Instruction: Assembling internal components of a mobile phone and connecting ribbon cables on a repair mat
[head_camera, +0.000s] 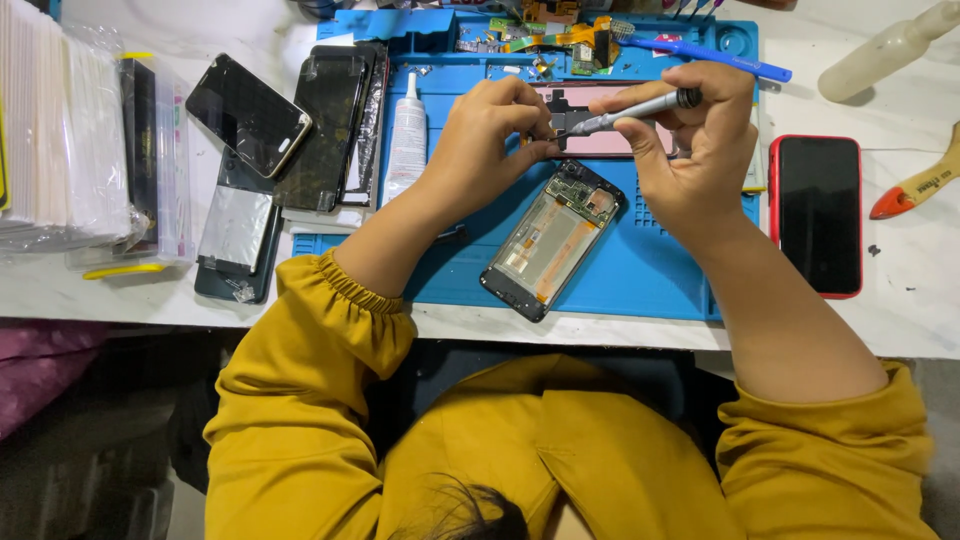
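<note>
White desk, blue mat (640, 270). Above the opened phone (553, 240), left hand (490, 135) pinches a small, seemingly black part (562, 122); right hand (700, 150) grips a screwdriver (625, 112). Part: light, stiff, fragile; hold by edges.

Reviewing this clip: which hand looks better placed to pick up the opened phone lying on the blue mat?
Probably the left hand. It only pinches a small dark part with its fingertips, while the right hand grips the grey screwdriver. The opened phone lies between both wrists, roughly equally near.

The person wears a mustard-yellow top (560, 450) (gathered elastic cuffs pushed up the forearms).
</note>
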